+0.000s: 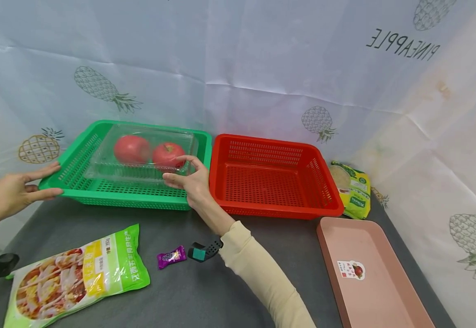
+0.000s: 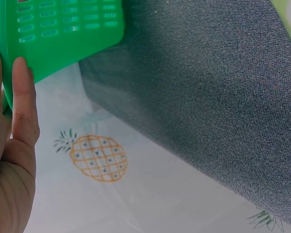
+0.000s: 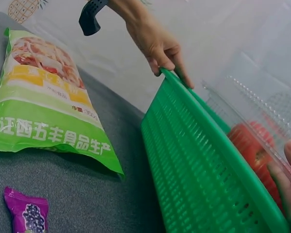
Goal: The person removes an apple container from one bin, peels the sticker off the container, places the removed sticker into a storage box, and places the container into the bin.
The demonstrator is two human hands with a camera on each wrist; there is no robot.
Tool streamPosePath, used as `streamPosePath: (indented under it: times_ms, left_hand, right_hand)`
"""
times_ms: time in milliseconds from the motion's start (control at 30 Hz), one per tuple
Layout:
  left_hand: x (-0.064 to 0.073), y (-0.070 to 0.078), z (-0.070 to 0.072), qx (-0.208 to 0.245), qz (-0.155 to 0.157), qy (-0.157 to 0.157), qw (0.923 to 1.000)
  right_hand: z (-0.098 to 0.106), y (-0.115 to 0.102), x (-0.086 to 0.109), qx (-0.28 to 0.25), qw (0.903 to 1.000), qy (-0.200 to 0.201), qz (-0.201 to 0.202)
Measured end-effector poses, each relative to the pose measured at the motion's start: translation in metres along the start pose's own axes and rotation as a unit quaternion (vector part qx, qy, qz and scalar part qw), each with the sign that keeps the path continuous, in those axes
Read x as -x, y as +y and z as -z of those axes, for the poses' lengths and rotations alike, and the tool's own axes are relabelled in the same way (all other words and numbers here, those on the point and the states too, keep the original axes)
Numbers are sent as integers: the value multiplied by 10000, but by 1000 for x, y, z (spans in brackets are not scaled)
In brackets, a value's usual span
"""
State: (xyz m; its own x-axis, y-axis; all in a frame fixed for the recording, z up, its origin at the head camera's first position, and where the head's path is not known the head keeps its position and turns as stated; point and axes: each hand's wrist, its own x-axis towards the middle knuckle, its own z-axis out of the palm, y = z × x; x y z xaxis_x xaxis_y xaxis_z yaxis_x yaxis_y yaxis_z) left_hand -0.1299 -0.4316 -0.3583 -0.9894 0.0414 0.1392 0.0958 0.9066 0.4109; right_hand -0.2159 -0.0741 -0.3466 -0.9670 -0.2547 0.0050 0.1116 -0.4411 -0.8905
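Note:
At the left end of a green plastic basket (image 1: 123, 199), my left hand (image 1: 14, 191) grips the rim, with the thumb and fingers on either side of it. A clear plastic box (image 1: 110, 171) sits tilted in that basket. Two red apples, one to the left (image 1: 131, 149) and one to the right (image 1: 168, 155), show through the box. My right hand (image 1: 194, 184) pinches the box's front right edge between thumb and fingers. In the right wrist view only the fingertips (image 3: 283, 182) of this hand appear, by the box and an apple.
Right of the green basket stands a red basket (image 1: 270, 211). A yellow-green packet (image 1: 354, 191) and a pink tray (image 1: 379, 255) lie farther right. In front are a large green food bag (image 1: 78, 275) and a small purple packet (image 1: 171, 257). A curtain hangs behind.

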Motion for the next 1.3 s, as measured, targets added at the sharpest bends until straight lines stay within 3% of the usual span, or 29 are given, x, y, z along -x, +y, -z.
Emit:
streamPosePath:
  times_ms: [567,1067,1167,1300]
  left_hand:
    - [4,2,1,59,118,-82,9999]
    - [-1,7,4,212,217,-301,9991]
    - [-1,8,4,232,238,-306,9990]
    - [0,7,6,302,264,-268,9988]
  right_hand:
    - [-15,8,-11,164,9984,366,-410]
    - [-16,12,-22,236,9926,767,-914]
    - [-15,11,-24,403,9914,756,-989]
    - [-14,10,-28,1000,9854,684,-1198]
